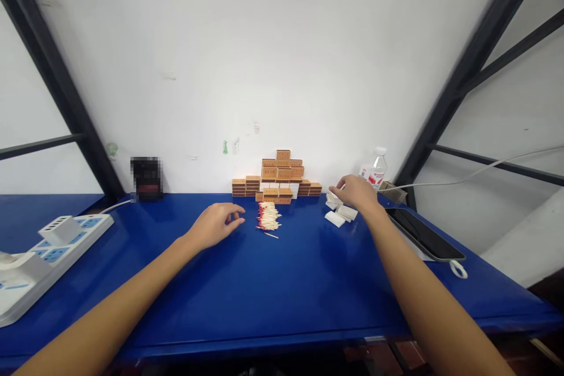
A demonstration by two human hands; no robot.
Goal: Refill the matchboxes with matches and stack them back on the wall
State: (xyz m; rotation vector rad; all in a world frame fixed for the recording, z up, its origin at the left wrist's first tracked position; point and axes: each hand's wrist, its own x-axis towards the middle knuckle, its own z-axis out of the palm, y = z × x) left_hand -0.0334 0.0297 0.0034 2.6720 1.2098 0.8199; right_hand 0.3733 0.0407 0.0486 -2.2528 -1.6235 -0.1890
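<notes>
My left hand [218, 224] hovers over the blue table with fingers loosely curled and apart, holding nothing. Just to its right lies a heap of red-tipped matches [268, 216], with one loose match [271, 235] in front. Behind the heap, stacked orange-brown matchboxes [283, 173] form a stepped pile against the wall, with white pieces set among them. My right hand [356, 191] reaches over a small group of white matchbox trays [335, 219], thumb and forefinger slightly apart above the rearmost ones. Nothing shows between those fingers.
A white power strip [66, 255] with plugs sits at the left. A pixelated dark object [147, 179] stands near the back left. At the right are a clear bottle [379, 167], a dark tablet-like device [425, 234] and a white cable [476, 174]. Black metal frame bars [467, 82] slant at both sides.
</notes>
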